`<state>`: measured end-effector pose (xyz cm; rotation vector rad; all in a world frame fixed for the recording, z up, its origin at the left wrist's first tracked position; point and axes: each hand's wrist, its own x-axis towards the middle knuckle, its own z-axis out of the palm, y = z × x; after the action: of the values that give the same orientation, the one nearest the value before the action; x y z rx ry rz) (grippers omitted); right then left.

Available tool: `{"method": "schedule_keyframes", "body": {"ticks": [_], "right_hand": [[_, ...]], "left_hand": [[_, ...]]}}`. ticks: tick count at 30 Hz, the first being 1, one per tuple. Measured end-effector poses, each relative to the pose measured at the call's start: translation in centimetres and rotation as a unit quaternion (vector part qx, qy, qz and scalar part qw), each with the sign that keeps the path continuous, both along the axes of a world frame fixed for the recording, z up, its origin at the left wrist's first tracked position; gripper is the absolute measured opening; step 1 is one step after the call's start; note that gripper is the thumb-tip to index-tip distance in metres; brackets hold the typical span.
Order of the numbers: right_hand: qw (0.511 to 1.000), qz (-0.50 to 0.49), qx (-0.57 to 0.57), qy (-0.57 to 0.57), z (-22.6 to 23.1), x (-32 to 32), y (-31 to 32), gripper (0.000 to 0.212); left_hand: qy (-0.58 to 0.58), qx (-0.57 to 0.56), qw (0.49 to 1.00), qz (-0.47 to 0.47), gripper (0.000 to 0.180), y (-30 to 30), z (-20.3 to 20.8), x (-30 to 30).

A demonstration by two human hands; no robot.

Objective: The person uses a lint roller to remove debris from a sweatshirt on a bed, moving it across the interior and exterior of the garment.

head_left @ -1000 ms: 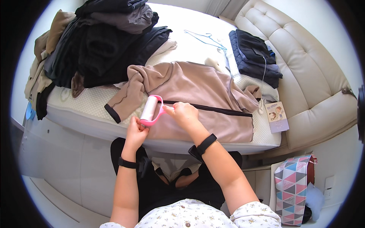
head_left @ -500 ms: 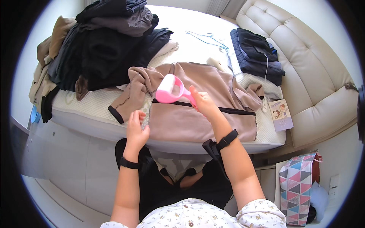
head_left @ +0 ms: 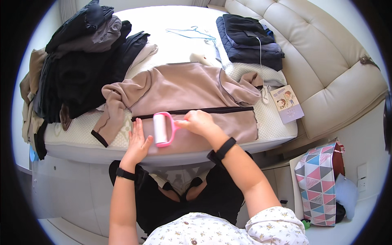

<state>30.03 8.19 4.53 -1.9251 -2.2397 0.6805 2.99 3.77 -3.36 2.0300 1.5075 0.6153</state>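
Spread over the near side of the bed lies a pinkish-brown garment with black trim, its sleeves bent out to both sides. My right hand is closed round the handle of a pink lint roller. The roller's white cylinder is on or just over the garment's lower panel, below the black strip; whether it touches I cannot tell. My left hand rests flat, fingers stretched out, at the garment's left lower edge, just left of the roller. It holds nothing.
A tall heap of dark clothes stands on the bed's left side. Folded dark clothes lie at the right, by a beige headboard. Behind the garment is a blue hanger. A booklet and a triangle-patterned bag are at right.
My right hand has brought the lint roller down and left, from above the black strip to the lower panel. My left hand has come onto the garment's edge. The view has shifted right.
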Motion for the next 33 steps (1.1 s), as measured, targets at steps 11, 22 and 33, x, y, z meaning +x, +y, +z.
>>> {"method": "schedule_keyframes", "body": {"ticks": [11, 22, 33], "right_hand": [[0.996, -0.086, -0.030, -0.008, 0.4, 14.8, -2.6, 0.058], [0.987, -0.149, 0.012, 0.064, -1.4, 28.7, -4.1, 0.064], [0.979, -0.172, 0.030, 0.102, -2.1, 32.3, -5.6, 0.064]], "left_hand": [[0.108, -0.002, 0.994, 0.016, 0.079, -0.1, 1.2, 1.5], [0.209, -0.059, 0.976, 0.035, 0.084, 0.7, 3.9, 3.5], [0.240, -0.054, 0.968, 0.049, 0.087, 0.6, 4.1, 4.0]]}}
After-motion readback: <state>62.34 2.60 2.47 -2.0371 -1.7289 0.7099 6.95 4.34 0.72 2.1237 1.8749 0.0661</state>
